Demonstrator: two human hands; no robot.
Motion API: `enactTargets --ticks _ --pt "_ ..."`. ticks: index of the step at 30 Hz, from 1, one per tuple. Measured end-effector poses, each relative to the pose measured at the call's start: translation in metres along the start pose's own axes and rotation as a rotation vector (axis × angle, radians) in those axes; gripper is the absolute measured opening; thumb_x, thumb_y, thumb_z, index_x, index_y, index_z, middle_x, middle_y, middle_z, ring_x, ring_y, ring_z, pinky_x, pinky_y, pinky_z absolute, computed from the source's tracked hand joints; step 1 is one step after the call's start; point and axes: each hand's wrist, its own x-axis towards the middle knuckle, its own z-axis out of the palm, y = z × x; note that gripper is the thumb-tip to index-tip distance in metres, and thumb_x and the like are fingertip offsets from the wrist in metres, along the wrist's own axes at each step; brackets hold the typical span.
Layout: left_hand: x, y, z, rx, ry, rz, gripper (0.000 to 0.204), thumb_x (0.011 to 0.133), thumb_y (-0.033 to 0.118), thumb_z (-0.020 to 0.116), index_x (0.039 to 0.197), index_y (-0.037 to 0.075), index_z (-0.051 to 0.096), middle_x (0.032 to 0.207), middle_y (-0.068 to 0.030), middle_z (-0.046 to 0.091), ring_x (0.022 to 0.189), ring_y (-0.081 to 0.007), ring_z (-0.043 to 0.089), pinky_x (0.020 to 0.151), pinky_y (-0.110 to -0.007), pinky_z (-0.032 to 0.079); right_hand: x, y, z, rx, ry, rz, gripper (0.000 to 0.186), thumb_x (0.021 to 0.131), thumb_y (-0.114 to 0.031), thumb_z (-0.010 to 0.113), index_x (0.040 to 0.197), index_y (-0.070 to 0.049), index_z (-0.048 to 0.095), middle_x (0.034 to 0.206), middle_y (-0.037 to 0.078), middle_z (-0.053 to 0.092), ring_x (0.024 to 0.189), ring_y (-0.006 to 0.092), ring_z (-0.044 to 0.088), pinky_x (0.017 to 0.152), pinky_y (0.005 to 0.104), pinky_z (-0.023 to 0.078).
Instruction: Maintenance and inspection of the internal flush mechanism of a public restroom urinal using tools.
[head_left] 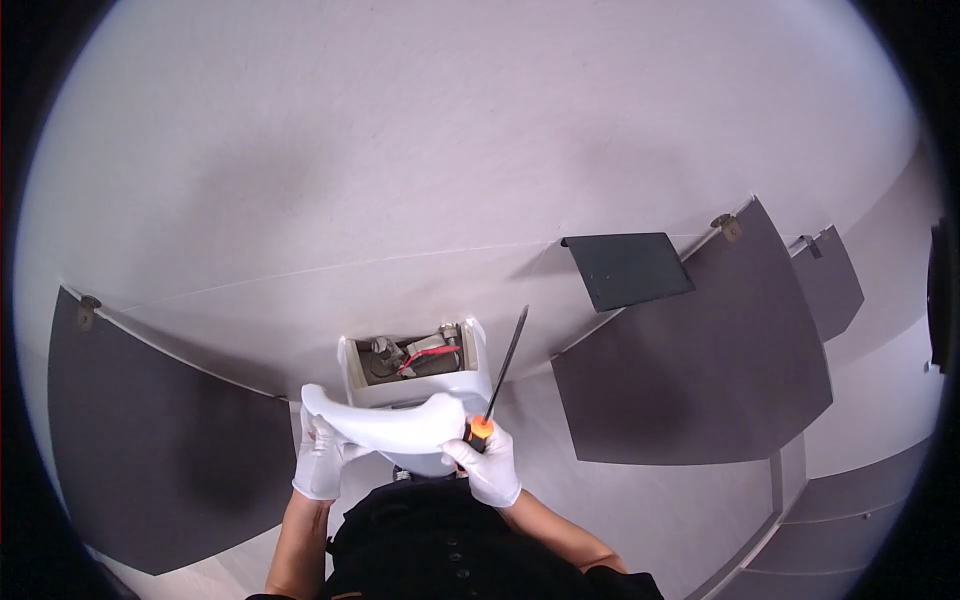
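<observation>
Both gloved hands grip white casing [400, 425]; right hand [487, 462] also clasps screwdriver [503, 375]; left hand [320, 458]; white table [400, 150].

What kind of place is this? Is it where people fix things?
Probably a repair or assembly workbench. A white table has dark mats laid on it. The gloved left hand holds a white plastic casing opened up to show its wires, and the right hand holds a screwdriver.

White gloves on left hand [320, 462] and right hand [487, 464]; seemingly black buttoned top.
</observation>
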Motion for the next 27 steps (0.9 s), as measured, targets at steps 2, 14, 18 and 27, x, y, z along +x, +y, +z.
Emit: enactTargets --ticks 2,14,18,27 --pt "0.004 0.003 0.006 0.260 0.019 0.073 0.056 0.096 0.037 0.044 0.142 0.013 0.022 0.124 -0.0104 0.049 0.104 -0.0237 0.060 0.075 -0.033 0.058 0.007 0.004 -0.004 -0.032 0.033 0.027 0.034 0.081 0.000 0.067 0.113 0.002 0.055 0.088 0.002 0.059 0.077 0.0065 0.056 0.068 0.0224 0.048" --pt "0.053 0.006 0.043 0.634 0.161 0.170 0.042 0.094 0.031 0.053 0.123 0.002 0.042 0.088 -0.0085 0.058 0.063 -0.0079 0.055 0.044 -0.021 0.043 0.065 0.007 -0.005 0.059 0.316 -0.147 0.024 0.085 -0.009 0.066 0.103 -0.004 0.052 0.086 -0.002 0.054 0.070 0.0041 0.050 0.061 0.0199 0.045" --pt "0.079 -0.014 0.011 0.840 0.218 0.292 0.039 0.094 0.031 0.053 0.118 0.001 0.046 0.087 -0.0087 0.058 0.062 -0.0123 0.055 0.052 -0.026 0.046 0.079 0.016 -0.005 -0.037 0.395 -0.241 0.024 0.083 -0.010 0.069 0.102 -0.002 0.057 0.087 -0.002 0.056 0.072 0.0037 0.049 0.064 0.0199 0.044" --pt "0.086 -0.011 0.020 1.042 0.306 0.178 0.043 0.093 0.039 0.053 0.107 -0.002 0.050 0.086 -0.0170 0.060 0.079 -0.0261 0.059 0.074 -0.037 0.046 0.091 0.022 -0.019 -0.198 0.453 -0.230 0.034 0.085 -0.010 0.067 0.116 0.001 0.060 0.090 -0.001 0.061 0.064 0.0023 0.049 0.055 0.0184 0.041"
